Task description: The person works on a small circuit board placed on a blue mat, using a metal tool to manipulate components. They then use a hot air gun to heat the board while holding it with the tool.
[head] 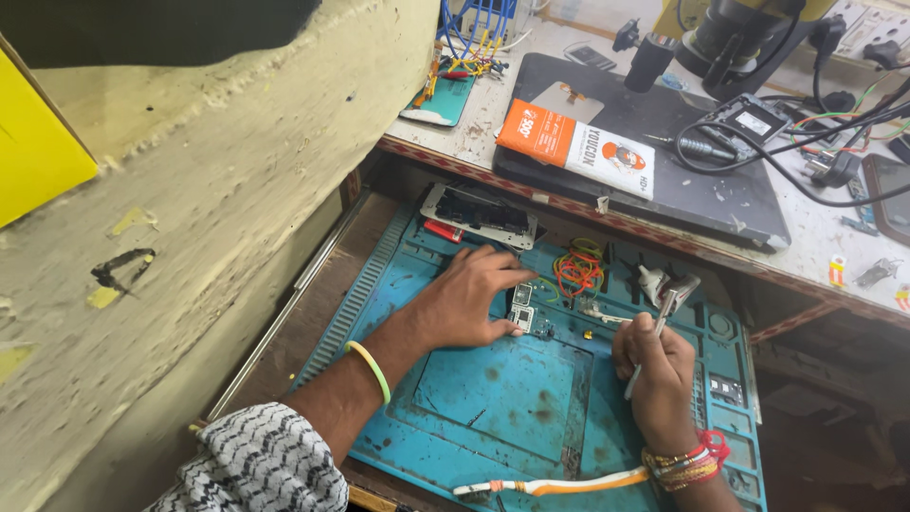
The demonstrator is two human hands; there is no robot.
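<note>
Two hands at work over blue repair mat [493,389] in a pulled-out drawer. Left hand [464,303] lies flat, fingers spread, pinning a small circuit board [522,308] at mid-mat. Right hand [654,365] is closed around tweezers [654,332], tips toward a tiny part [607,317] just right of the board. Judgement: press the board evenly, keep the wrist braced on the mat, approach low. Coiled wires [578,270] nearby; toothbrush [559,485] at front edge.

Two hands [464,308] [656,365], one circuit board [523,308], one toothbrush [559,486].
</note>
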